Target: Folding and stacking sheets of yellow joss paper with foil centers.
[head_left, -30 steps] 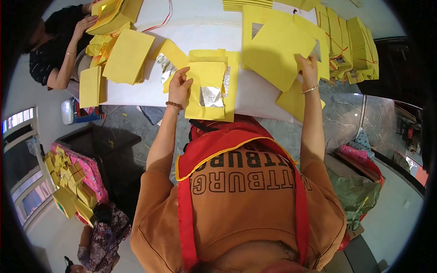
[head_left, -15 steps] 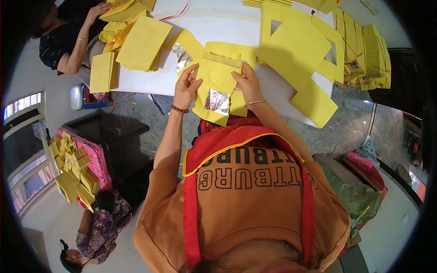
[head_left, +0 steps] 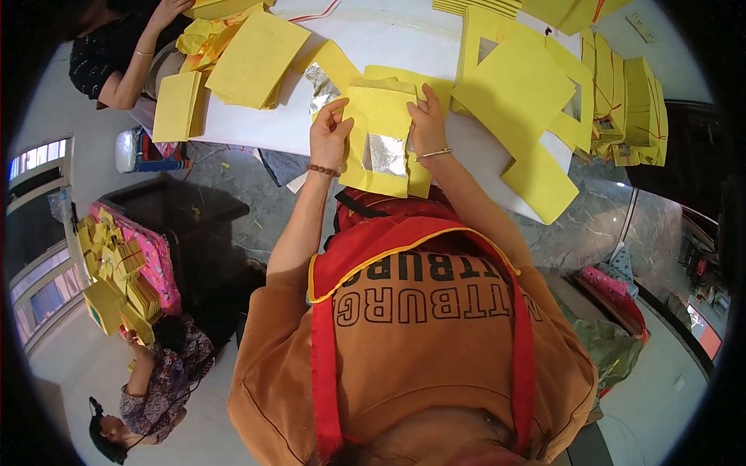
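Note:
My left hand (head_left: 330, 133) pinches the left edge of a yellow paper sheet (head_left: 377, 115) between thumb and fingers. My right hand (head_left: 429, 126) pinches the opposite edge, near the top. A narrow band lies folded across the sheet's upper end. Lower down it carries a silver foil square (head_left: 388, 154). The sheet is held over the front edge of the white table (head_left: 483, 147), and more yellow paper shows behind and under it. Just left of the sheet lies another yellow piece with a silver foil patch (head_left: 321, 84).
Yellow stacks stand at the left (head_left: 256, 60) and right (head_left: 513, 81) of the table. Bundles tied with red string (head_left: 639, 105) sit at the far right. A co-worker's hand (head_left: 165, 14) rests by paper at upper left. Another person (head_left: 167, 377) handles yellow bundles at lower left.
The sheet, slanted and overlapping others before, now hangs straighter between my hands. Its top band now lies level. My left hand has shifted slightly right, and the view has turned a little.

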Motion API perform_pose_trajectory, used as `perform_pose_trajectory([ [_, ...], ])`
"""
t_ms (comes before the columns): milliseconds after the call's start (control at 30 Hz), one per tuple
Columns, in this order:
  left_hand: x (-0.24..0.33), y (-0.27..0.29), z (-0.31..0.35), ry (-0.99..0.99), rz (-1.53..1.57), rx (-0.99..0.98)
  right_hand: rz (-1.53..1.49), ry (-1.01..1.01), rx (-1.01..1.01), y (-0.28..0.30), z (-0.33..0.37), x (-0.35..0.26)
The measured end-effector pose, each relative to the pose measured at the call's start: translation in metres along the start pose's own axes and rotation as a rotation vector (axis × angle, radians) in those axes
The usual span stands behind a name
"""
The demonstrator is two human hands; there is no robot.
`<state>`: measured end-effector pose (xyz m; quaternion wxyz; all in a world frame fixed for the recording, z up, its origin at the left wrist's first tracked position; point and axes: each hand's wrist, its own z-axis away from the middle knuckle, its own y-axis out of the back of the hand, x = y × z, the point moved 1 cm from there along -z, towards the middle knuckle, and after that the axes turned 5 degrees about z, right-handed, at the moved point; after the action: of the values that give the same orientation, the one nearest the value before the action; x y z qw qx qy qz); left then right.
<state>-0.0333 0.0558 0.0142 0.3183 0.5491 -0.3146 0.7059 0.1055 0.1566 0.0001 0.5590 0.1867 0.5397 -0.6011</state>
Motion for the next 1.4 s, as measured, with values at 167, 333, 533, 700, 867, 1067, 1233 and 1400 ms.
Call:
perform_pose_trajectory([
  [167, -0.004, -0.012, -0.008, -0.011, -0.034, 0.003, 0.083, 0.112, 0.078, 0.003, -0.009, 0.017],
  [333, -0.011, -0.018, -0.019, -0.036, -0.078, 0.002, 0.280, 0.269, 0.100, 0.009, -0.020, 0.018],
  [533, -0.020, -0.016, -0.034, -0.084, -0.293, -0.009, 0.622, 0.122, 0.157, 0.006, -0.022, 0.004],
  [700, -0.027, -0.015, -0.037, -0.169, -0.465, -0.017, 0.970, 0.309, 0.090, 0.011, -0.030, -0.001],
  [867, -0.022, -0.018, -0.038, -0.305, -0.606, -0.018, 1.058, 0.505, 0.074, 0.016, -0.036, -0.001],
  [1067, 0.000, -0.026, -0.029, -0.324, -0.822, -0.065, 1.167, 0.488, 0.073, 0.015, -0.037, -0.007],
  [1233, 0.002, -0.026, -0.026, -0.314, -0.911, -0.087, 1.209, 0.463, 0.025, 0.013, -0.037, -0.013],
  [1400, 0.001, -0.027, -0.026, -0.324, -0.969, -0.098, 1.279, 0.418, -0.027, 0.013, -0.038, -0.018],
])
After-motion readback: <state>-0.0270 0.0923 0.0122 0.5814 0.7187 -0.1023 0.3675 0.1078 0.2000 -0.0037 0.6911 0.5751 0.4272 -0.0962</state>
